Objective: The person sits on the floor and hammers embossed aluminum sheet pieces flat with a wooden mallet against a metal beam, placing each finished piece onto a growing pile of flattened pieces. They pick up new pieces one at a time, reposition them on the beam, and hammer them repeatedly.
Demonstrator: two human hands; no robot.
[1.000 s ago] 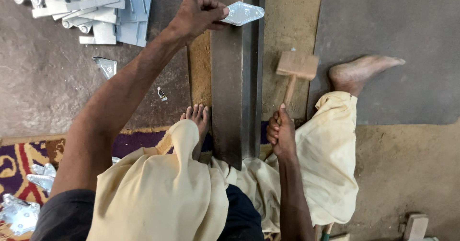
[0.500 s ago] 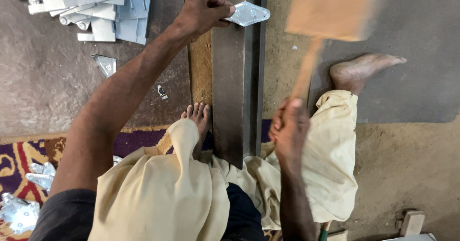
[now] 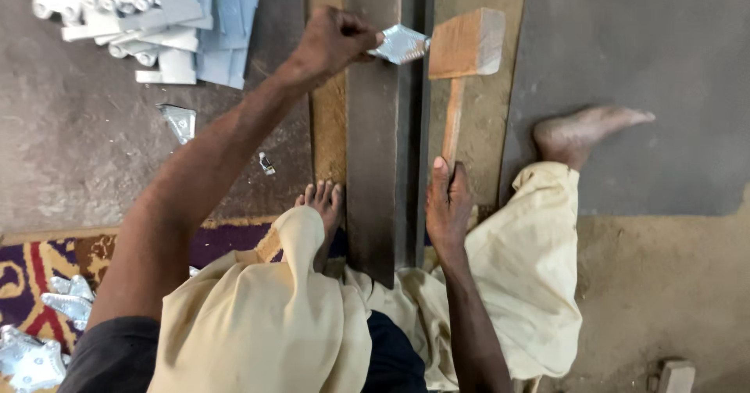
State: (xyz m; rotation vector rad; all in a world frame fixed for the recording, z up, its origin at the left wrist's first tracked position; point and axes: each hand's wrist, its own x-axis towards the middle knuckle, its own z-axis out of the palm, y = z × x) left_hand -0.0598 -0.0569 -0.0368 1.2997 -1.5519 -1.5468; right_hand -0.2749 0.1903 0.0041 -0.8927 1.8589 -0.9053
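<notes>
My left hand (image 3: 332, 41) grips a small shiny sheet-metal piece (image 3: 400, 44) and holds it on the far part of a long dark metal bar (image 3: 373, 151) that runs between my legs. My right hand (image 3: 448, 205) is closed around the handle of a wooden mallet (image 3: 466, 44). The mallet's block head sits right beside the metal piece, at the bar's right edge. My left foot (image 3: 320, 205) rests against the bar's left side, my right foot (image 3: 582, 131) lies out on the floor.
A stack of cut grey metal sheets and rolled pieces (image 3: 148, 18) lies at the far left. Small metal scraps (image 3: 180, 119) sit on the floor. Shiny star-shaped pieces (image 3: 47, 323) lie on a patterned rug (image 3: 39, 260) at the near left. A small wooden block (image 3: 676, 376) sits bottom right.
The mallet rose from the floor into a blurred raised swing half a second ago, and has now come down beside the metal piece. My left hand stayed holding the piece.
</notes>
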